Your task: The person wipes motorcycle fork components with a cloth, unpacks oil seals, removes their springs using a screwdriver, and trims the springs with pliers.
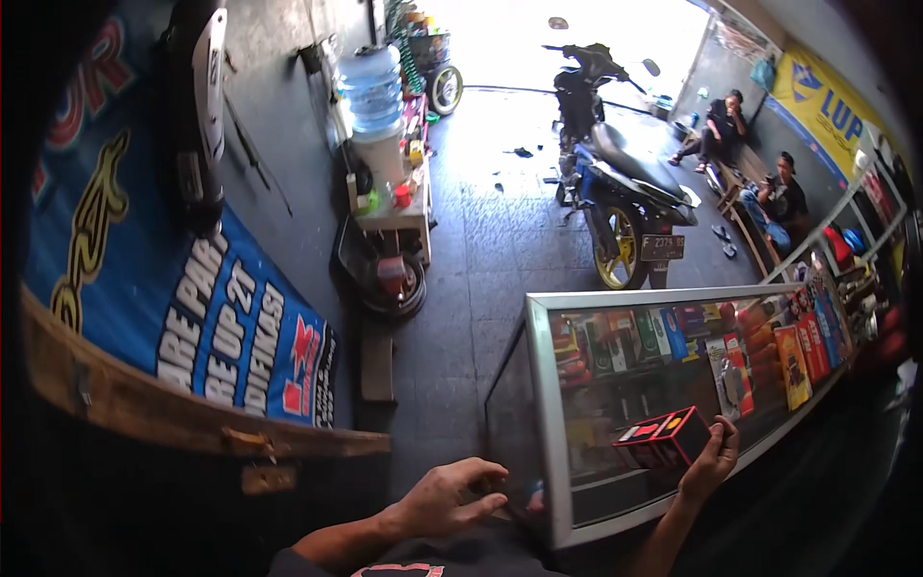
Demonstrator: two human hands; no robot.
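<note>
My right hand (711, 460) grips a small red and black box (663, 438) by its right end, with the thumb and fingers pressed on it. The box is over the glass top of a metal-framed display case (558, 423); whether it touches the glass I cannot tell. In front of my body, left of the case, my left hand (450, 495) is held with its fingers curved and the thumb apart from them, nothing between them. Packaged goods (673, 332) in several colours show through the glass.
A motorcycle (625, 173) stands beyond the case, near the bright doorway. Two people (784, 202) sit on a wooden bench at the right wall. On the left, a water dispenser (370, 106) stands by a small table (413, 212). A wooden ledge (192, 409) runs below a blue banner (240, 317).
</note>
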